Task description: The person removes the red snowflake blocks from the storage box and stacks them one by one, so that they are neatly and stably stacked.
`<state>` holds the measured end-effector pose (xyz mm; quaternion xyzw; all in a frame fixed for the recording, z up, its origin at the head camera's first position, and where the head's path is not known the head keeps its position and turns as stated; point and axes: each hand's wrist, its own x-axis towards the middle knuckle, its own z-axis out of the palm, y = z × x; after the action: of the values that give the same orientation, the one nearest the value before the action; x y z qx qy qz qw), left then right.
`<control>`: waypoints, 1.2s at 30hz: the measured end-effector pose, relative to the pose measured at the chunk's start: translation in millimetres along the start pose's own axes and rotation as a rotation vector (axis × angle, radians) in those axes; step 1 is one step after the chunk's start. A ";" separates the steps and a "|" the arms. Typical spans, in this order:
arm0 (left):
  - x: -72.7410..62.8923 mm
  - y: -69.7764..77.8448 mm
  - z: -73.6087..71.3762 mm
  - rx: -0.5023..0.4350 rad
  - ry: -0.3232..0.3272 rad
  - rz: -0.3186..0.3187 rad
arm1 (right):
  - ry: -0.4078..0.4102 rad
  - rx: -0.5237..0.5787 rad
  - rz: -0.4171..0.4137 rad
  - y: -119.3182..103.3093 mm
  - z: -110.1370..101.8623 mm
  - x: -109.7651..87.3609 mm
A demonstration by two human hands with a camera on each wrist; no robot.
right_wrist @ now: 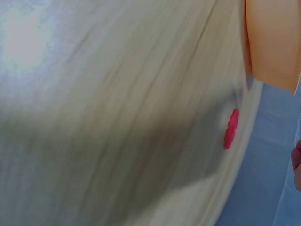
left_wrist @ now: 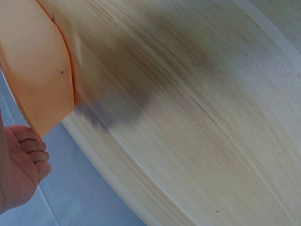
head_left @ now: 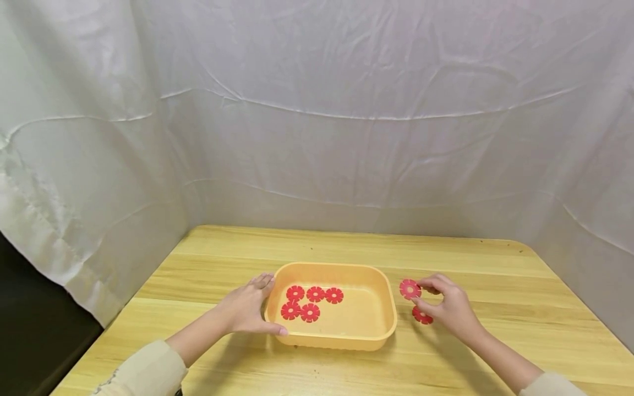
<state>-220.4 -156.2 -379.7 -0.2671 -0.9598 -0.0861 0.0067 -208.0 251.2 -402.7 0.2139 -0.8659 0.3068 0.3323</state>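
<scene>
An orange plastic basin (head_left: 346, 342) stands on the table, with several red notched flower-shaped discs (head_left: 315, 294) lying flat in its left half. At the basin's left end, my left hand (head_left: 250, 308) grips the rim, thumb along the front edge and fingers at the back left. Right of the basin, my right hand (head_left: 448, 308) pinches another red notched disc (head_left: 409, 289) between thumb and fingers, above the table. Below that hand a second red disc (head_left: 422, 315) lies on the wood, partly covered by the thumb; it also shows edge-on in the right wrist view.
The wooden table (head_left: 495, 275) has rounded far corners. Pale grey cloth (head_left: 346, 137) hangs behind it and at both sides. A dark area (head_left: 29, 319) lies beyond the table's left edge.
</scene>
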 end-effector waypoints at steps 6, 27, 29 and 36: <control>0.7 0.7 -0.3 -0.001 -0.008 -0.002 | -0.037 -0.030 0.039 8.4 -2.0 -10.5; 0.6 1.0 -0.2 -0.001 -0.011 -0.014 | -0.139 -0.053 0.221 29.8 -2.8 -31.8; 0.3 1.1 -0.3 -0.002 -0.010 -0.013 | -0.156 -0.058 0.248 31.3 -3.0 -32.8; -0.6 1.4 -1.6 -0.009 -0.003 -0.003 | -0.227 -0.031 0.328 35.4 -0.1 -36.0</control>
<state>-219.2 -155.6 -377.9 -0.2656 -0.9598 -0.0902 0.0037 -203.5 282.7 -441.9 0.0982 -0.9256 0.3175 0.1814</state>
